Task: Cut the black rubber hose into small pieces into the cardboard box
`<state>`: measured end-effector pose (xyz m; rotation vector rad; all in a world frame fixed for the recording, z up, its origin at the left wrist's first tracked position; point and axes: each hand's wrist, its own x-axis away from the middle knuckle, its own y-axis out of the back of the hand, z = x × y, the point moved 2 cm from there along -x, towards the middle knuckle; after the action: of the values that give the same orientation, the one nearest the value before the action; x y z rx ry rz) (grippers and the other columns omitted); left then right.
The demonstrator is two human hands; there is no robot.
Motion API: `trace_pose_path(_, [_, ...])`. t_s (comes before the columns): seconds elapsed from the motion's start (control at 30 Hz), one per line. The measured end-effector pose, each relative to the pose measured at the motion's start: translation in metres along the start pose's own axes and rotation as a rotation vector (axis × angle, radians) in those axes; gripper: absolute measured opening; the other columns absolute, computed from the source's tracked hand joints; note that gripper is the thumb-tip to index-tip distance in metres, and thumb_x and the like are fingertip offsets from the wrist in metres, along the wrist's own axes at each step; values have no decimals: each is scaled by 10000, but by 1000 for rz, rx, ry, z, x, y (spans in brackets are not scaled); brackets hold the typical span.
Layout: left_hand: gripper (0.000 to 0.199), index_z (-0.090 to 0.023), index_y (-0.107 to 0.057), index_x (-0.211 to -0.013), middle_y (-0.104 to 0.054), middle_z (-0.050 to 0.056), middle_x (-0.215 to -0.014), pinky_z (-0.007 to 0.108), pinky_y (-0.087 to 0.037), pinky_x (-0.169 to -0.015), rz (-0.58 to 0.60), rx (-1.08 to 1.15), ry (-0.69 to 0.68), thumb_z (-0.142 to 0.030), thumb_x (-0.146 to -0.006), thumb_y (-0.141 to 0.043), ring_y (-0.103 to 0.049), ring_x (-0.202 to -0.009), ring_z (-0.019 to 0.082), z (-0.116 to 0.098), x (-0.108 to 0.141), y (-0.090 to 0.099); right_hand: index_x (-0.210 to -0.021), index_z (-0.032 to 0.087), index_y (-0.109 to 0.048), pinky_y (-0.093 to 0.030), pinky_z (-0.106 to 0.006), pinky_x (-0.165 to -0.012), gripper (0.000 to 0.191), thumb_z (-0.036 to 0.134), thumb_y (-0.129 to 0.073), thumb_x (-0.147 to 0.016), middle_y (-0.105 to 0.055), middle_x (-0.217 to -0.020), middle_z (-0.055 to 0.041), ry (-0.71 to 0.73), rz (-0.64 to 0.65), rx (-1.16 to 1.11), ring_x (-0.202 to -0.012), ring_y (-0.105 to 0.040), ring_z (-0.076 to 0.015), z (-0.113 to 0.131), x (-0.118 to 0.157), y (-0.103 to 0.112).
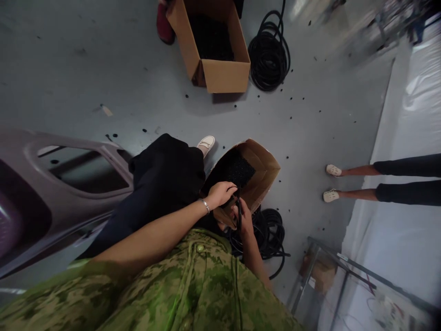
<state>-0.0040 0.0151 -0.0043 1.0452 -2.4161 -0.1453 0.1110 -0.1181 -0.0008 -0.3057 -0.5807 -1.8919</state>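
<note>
Over the near edge of an open cardboard box (265,170), my right hand (245,219) is closed around a black hose (239,209), which stands roughly upright in the picture. My left hand (221,195), with a bracelet on its wrist, has its fingers pinched together at the hose's upper end. Whatever is between those fingers is too small and dark to make out. Small black pieces (241,171) fill part of the box below my hands. Coils of black hose (274,230) lie on the floor beside my right forearm.
A second cardboard box (227,76) with black pieces stands ahead, beside another hose coil (270,57). Black bits dot the grey floor (310,138). A large grey moulded panel (79,184) is at left. A person's legs (361,170) and a metal-framed rack (319,248) are at right.
</note>
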Motion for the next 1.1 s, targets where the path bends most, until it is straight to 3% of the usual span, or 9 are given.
trace_pose_path(0.27, [322,-206,-746,-962,-728,42,-812,250,-432,-706,34,-11,15,-375,-880,-485,-634,-778,180,-1,-1,1,-1186,200,-658,-485,-350,-905,414,388,-627,-818,-698,-1070,-50,92,49,157,-988,-625,-226,0,1,5])
trace_pose_path(0.6, [335,-184,-734,-839,-692,26,-702,246,-405,-632,69,70,39,-399,-855,-478,-585,-651,157,6,-3,-5,-1140,200,-694,-507,-314,-848,359,339,-602,-822,-731,-933,-22,167,-33,334,-870,-663,-214,-10,13,5])
trace_pose_path(0.83, [253,-149,-707,-857,-693,34,-721,253,-447,-663,20,297,124,-343,-800,-555,-613,-682,160,11,-2,-15,-1142,220,-696,-516,-308,-830,360,329,-608,-810,-735,-932,-19,179,-95,346,-851,-676,-214,-17,16,-1])
trace_pose_path(1.1, [214,-156,-697,-776,-674,22,-681,257,-432,-640,5,270,115,-317,-786,-557,-581,-649,149,12,-2,-15,-1167,205,-665,-490,-352,-918,389,361,-610,-815,-713,-1088,-48,151,-83,323,-986,-656,-228,-27,16,1])
